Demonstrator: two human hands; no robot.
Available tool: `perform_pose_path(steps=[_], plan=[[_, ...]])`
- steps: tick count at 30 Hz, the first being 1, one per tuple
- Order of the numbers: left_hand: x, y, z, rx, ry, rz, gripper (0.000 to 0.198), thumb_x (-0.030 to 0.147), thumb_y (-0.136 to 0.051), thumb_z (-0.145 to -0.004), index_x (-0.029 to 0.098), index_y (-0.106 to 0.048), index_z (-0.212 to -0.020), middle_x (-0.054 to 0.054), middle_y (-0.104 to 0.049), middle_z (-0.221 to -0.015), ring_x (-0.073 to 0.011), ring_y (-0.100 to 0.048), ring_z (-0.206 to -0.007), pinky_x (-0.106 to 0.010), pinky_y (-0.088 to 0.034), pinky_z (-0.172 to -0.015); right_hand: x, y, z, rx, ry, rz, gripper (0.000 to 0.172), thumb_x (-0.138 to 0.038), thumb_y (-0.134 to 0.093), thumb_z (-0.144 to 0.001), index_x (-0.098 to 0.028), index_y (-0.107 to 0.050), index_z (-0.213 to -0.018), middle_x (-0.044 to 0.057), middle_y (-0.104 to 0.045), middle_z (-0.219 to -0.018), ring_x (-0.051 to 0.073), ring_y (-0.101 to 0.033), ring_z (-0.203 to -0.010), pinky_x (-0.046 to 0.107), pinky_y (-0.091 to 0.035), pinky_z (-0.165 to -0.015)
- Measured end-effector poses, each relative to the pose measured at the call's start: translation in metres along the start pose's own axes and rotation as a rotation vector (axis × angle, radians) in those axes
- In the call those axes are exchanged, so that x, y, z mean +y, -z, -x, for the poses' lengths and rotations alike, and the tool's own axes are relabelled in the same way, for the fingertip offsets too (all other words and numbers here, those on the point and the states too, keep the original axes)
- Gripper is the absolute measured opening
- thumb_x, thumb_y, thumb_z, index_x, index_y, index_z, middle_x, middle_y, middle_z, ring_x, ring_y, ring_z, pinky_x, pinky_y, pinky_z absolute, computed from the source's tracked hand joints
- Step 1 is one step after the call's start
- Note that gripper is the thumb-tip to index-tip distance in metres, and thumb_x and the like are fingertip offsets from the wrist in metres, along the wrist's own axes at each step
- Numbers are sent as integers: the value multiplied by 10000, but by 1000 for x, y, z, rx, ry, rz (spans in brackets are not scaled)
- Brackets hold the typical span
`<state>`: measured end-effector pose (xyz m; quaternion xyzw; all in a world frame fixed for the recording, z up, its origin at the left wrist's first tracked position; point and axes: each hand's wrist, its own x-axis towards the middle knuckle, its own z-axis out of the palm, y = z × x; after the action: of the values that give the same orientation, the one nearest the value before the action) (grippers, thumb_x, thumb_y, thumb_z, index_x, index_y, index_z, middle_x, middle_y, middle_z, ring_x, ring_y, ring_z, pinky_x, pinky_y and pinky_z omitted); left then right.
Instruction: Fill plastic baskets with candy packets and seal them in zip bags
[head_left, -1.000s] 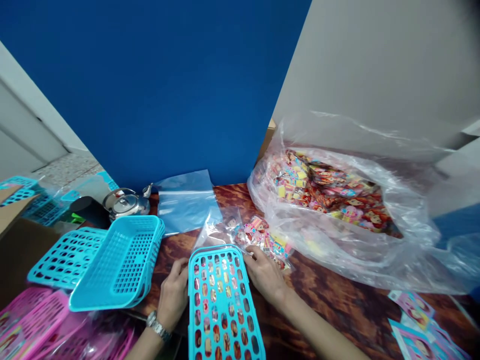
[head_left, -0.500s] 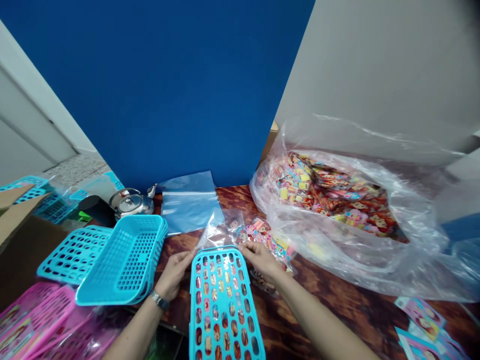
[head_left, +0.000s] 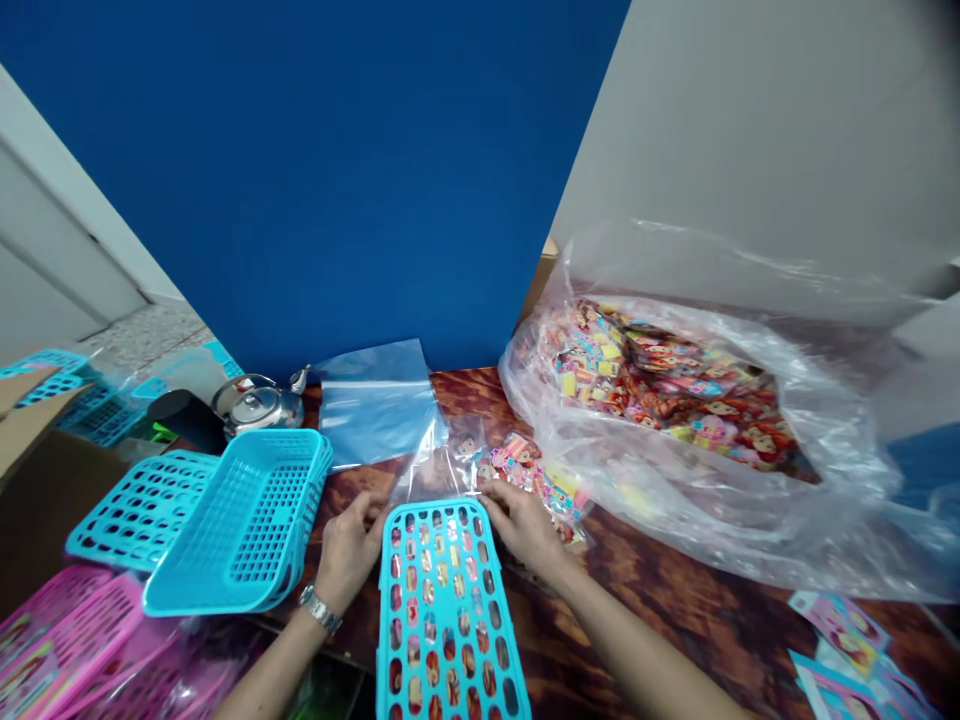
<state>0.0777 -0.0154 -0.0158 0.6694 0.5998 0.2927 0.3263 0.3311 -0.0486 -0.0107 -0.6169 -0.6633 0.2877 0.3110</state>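
Note:
A light-blue lidded plastic basket (head_left: 446, 610) lies in front of me on the table, with colourful printed packets showing through its oval holes. A clear plastic bag (head_left: 435, 478) spreads from its far end. My left hand (head_left: 352, 545) is at the basket's far left corner, fingers curled on the bag's edge. At the far right corner my right hand (head_left: 521, 525) has its fingers closed on the bag's other side. Just past the right hand lie loose printed packets (head_left: 517, 455). How far the bag covers the basket is hard to make out.
On the left stand stacked light-blue baskets (head_left: 240, 530), a perforated light-blue lid (head_left: 142, 510), pink baskets (head_left: 82, 640) and a metal kettle (head_left: 259, 405). Flat clear bags (head_left: 375, 400) lie ahead. A large plastic sack (head_left: 660, 470) of packets fills the right, with printed cards (head_left: 847, 640) nearer.
My left hand has shifted slightly and turned, its fingers more curled near the basket's corner. The right hand remains at the far right corner. The basket has hardly moved.

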Motion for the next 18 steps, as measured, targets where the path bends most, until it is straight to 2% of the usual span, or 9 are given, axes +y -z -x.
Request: perform_pose_path(steps=[2,5,11,14,18], plan=[[1,2,0,-13,-38,-34,253,409,-505,-774,213,-636,-865,-38,-694,-760,-212,-646,-693,-284,-447,-638,-3,5,-1,-16,25,5,228,-278,-431,-885,-189,-639,-852,32,-650,-790,168,-593,-734,270,-442,-683],[4,7,-2,-46,-103,-49,266,395,-473,-792,223,-671,-837,-49,-700,-863,-215,-648,-793,-293,-464,-720,-12,13,-2,-7,75,42,222,-286,-445,-885,-191,-631,-810,32,-640,-780,172,-585,-746,275,-431,-698],[7,21,-2,-141,-173,-43,265,357,-468,-818,233,-697,-871,-28,-707,-892,-195,-655,-828,-274,-491,-752,-24,21,5,-53,117,147,162,-194,-438,-885,-195,-592,-936,34,-641,-831,163,-599,-756,252,-442,-681],[3,23,9,-81,-247,-98,253,308,-459,-841,224,-682,-926,-26,-705,-903,-186,-660,-821,-261,-498,-734,-22,17,18,-58,229,377,201,-115,-412,-876,-194,-595,-906,44,-618,-821,164,-586,-739,256,-451,-676],[-1,19,38,74,-443,-186,217,215,-471,-856,201,-637,-995,-36,-695,-887,-164,-659,-798,-232,-497,-741,-17,11,43,-19,434,579,221,-65,-422,-862,-182,-588,-947,57,-595,-841,173,-564,-777,262,-463,-701]])
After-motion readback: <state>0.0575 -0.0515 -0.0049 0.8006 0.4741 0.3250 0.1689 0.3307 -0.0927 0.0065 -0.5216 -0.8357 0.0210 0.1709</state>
